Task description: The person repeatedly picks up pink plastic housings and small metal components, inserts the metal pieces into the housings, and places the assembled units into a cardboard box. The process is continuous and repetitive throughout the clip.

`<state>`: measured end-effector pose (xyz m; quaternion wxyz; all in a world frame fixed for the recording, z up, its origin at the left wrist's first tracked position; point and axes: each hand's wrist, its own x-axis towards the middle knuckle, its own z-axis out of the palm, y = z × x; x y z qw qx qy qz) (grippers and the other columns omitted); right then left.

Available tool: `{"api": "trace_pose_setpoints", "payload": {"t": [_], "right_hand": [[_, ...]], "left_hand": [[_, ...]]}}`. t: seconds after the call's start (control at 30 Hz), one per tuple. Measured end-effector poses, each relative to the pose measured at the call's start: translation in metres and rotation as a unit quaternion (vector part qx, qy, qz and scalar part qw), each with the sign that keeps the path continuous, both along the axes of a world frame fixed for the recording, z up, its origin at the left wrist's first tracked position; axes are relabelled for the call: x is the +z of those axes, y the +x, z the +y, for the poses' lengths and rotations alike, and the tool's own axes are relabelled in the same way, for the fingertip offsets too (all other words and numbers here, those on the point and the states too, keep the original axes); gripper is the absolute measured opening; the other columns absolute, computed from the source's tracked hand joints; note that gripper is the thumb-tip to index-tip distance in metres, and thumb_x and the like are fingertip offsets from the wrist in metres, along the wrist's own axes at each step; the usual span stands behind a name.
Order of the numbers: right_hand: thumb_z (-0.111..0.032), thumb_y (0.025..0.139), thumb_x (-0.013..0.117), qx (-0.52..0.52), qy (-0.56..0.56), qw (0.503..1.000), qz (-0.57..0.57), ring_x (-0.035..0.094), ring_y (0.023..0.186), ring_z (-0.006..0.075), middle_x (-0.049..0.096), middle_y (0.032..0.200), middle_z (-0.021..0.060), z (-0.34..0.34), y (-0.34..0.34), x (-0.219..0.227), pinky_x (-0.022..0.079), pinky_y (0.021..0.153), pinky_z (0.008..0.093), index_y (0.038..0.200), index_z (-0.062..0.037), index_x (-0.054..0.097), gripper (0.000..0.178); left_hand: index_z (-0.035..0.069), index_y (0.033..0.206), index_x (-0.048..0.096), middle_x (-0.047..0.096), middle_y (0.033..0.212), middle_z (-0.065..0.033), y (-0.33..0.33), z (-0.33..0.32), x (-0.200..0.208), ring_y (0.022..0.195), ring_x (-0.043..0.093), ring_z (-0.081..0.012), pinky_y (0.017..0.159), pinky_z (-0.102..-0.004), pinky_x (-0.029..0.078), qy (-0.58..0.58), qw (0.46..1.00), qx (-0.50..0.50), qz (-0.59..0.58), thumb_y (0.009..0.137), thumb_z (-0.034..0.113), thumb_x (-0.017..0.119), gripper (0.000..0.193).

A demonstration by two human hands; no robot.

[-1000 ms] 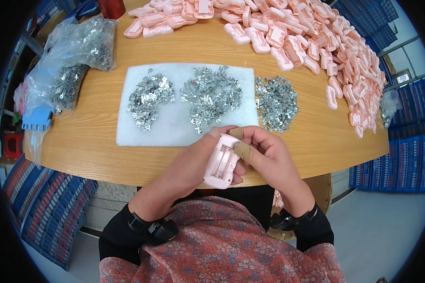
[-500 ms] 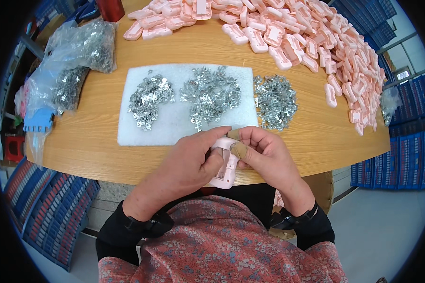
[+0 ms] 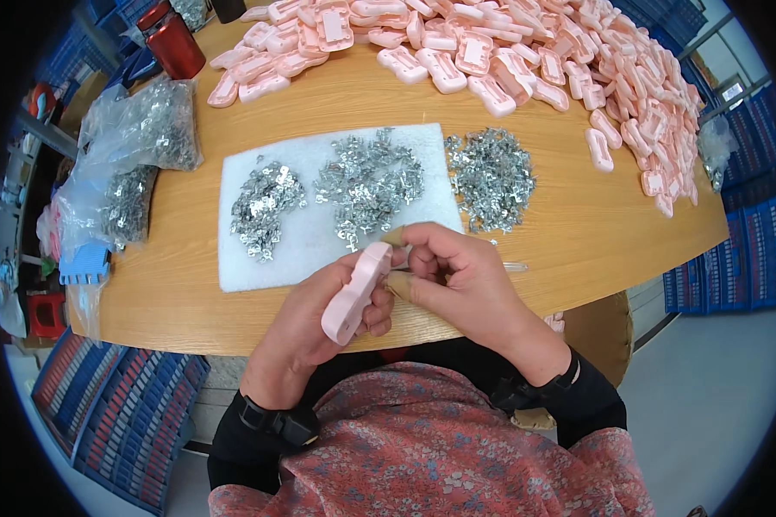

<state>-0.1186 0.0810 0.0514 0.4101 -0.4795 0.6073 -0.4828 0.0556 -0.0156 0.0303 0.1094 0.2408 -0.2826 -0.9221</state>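
Observation:
A pale pink plastic casing is gripped in my left hand, tilted on its side with its smooth outer edge facing up. My left fingers curl round its right side, so its hollow inside is hidden. My right hand is at the casing's far end, thumb and forefinger wearing tan finger covers and bent inward in a pinch. What sits between those fingertips, if anything, cannot be made out. Just beyond lies a white foam sheet bearing two heaps of small silvery metal clips, a left heap and a larger middle heap.
A third clip heap lies on the wood table right of the foam. Pink casings pile along the far and right edges. Clear bags of metal parts and a red canister stand left. A slim clear rod shows beside my right hand.
The casing has turned from open side up to its side and shifted left with my left hand. My left thumb has left its hollow. The view has swung slightly.

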Motion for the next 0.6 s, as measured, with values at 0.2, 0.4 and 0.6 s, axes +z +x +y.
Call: {"api": "trace_pose_setpoints", "payload": {"t": [0.2, 0.4, 0.6], "right_hand": [[0.001, 0.084, 0.068, 0.018, 0.020, 0.999, 0.047, 0.041, 0.065, 0.0025, 0.048, 0.068, -0.0062, -0.003, -0.008, 0.002, 0.037, 0.058, 0.0211, 0.096, -0.0001, 0.068, 0.012], [-0.002, 0.086, 0.068, -0.006, -0.010, 0.999, 0.036, 0.043, 0.060, 0.0042, 0.049, 0.065, -0.0017, 0.002, -0.007, -0.001, 0.039, 0.056, 0.0232, 0.105, -0.0023, 0.069, 0.019], [-0.002, 0.087, 0.066, -0.005, -0.063, 0.994, 0.087, 0.049, 0.062, 0.0101, 0.058, 0.073, 0.0056, 0.009, 0.005, -0.002, 0.044, 0.059, 0.0266, 0.113, -0.0031, 0.069, 0.027]], "left_hand": [[0.003, 0.118, 0.054, 0.045, 0.079, -0.0029, 0.006, -0.002, -0.011, 0.065, 0.042, -0.0139, 0.061, -0.0294, 0.037, 0.069, 0.994, -0.043, 0.079, 0.101, 0.026, 0.042, 0.031], [0.003, 0.135, 0.050, 0.048, 0.084, -0.0038, 0.008, -0.004, -0.018, 0.068, 0.043, -0.0139, 0.060, -0.0288, 0.036, 0.162, 0.978, -0.045, 0.123, 0.100, 0.031, 0.046, 0.045], [0.000, 0.139, 0.047, 0.050, 0.080, -0.0043, 0.001, 0.002, -0.006, 0.062, 0.041, -0.0133, 0.057, -0.0279, 0.033, 0.115, 0.991, 0.016, 0.068, 0.102, 0.033, 0.046, 0.049]]}}
